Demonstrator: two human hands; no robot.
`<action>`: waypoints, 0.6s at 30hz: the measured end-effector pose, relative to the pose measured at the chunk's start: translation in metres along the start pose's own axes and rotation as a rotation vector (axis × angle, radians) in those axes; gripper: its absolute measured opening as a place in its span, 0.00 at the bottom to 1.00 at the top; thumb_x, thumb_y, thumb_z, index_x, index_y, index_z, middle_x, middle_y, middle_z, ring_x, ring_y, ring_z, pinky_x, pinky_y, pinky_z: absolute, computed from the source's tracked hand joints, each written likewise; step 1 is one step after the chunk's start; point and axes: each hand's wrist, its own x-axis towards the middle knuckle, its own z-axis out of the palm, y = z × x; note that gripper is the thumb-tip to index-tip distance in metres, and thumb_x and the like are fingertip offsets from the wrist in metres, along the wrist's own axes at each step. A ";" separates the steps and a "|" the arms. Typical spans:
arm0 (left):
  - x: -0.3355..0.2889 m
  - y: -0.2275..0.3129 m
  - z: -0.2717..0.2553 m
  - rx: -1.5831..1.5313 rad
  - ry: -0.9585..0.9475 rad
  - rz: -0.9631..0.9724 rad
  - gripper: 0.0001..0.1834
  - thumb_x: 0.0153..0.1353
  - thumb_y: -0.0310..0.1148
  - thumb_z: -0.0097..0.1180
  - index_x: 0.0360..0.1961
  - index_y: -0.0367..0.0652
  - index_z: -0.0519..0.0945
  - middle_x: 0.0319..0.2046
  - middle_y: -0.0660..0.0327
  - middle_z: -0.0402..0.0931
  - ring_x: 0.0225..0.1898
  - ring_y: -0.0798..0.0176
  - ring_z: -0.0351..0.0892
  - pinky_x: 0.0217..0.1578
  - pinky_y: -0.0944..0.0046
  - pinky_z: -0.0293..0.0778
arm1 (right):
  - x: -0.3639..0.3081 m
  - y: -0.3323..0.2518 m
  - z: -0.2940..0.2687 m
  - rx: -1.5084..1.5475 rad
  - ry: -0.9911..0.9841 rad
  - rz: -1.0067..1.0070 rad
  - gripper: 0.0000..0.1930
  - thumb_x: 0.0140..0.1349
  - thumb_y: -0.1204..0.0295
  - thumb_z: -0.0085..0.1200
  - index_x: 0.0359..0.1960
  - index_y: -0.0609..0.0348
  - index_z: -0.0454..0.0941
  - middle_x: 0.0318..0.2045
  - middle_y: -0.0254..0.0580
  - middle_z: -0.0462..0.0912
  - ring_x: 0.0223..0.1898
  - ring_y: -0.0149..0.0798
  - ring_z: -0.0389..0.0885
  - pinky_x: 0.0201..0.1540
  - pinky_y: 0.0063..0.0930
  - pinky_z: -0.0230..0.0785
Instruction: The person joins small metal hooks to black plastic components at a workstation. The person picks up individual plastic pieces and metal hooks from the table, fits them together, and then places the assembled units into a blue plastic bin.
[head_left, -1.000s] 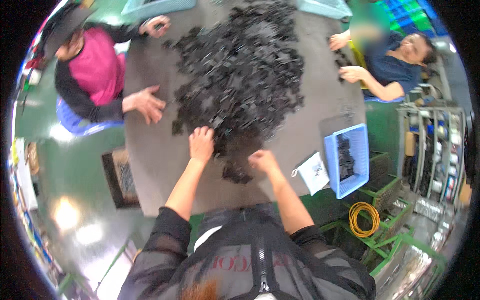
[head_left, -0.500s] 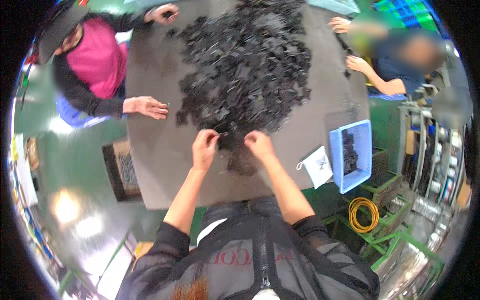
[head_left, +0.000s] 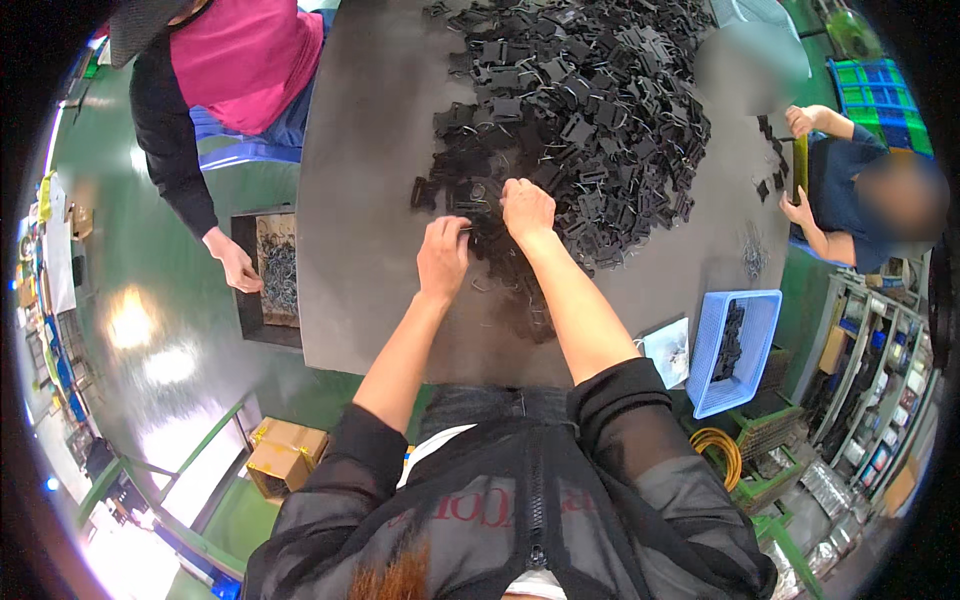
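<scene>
A large heap of small black plastic parts (head_left: 590,100) covers the far half of a grey table (head_left: 370,200). My left hand (head_left: 442,255) and my right hand (head_left: 526,207) meet at the heap's near edge. Between them they pinch one small black part with a thin wire clip (head_left: 478,228). More black parts and loose wire clips lie just under my right forearm (head_left: 520,300).
A person in a pink vest (head_left: 240,60) stands at the left, one hand at a box of metal clips (head_left: 278,275) on the floor. Another person in dark blue (head_left: 850,200) works at the right. A blue basket (head_left: 735,350) holds black parts at the table's right corner.
The view has closed in on the heap. My hands came together and rose from the table onto one part. The person in pink dropped a hand from the table to the floor box.
</scene>
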 end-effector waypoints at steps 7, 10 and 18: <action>0.019 -0.022 0.002 0.097 -0.107 0.074 0.06 0.52 0.26 0.58 0.32 0.45 0.75 0.34 0.63 0.73 0.38 0.56 0.73 0.37 0.58 0.71 | -0.019 0.011 -0.050 0.765 0.011 0.074 0.05 0.51 0.72 0.59 0.30 0.55 0.79 0.25 0.36 0.79 0.27 0.31 0.78 0.30 0.28 0.68; 0.016 0.000 -0.019 -0.170 -0.104 0.008 0.05 0.54 0.25 0.55 0.33 0.43 0.74 0.33 0.61 0.74 0.36 0.54 0.76 0.34 0.61 0.73 | -0.034 0.020 -0.084 1.273 -0.143 0.271 0.02 0.55 0.75 0.59 0.29 0.58 0.80 0.22 0.25 0.77 0.23 0.19 0.69 0.25 0.14 0.60; 0.009 -0.004 -0.029 -0.576 0.004 -0.315 0.05 0.55 0.22 0.55 0.33 0.39 0.75 0.30 0.59 0.74 0.30 0.59 0.77 0.30 0.66 0.73 | -0.062 0.048 -0.067 1.652 -0.297 0.479 0.04 0.58 0.71 0.59 0.34 0.52 0.79 0.27 0.23 0.77 0.24 0.17 0.70 0.23 0.12 0.59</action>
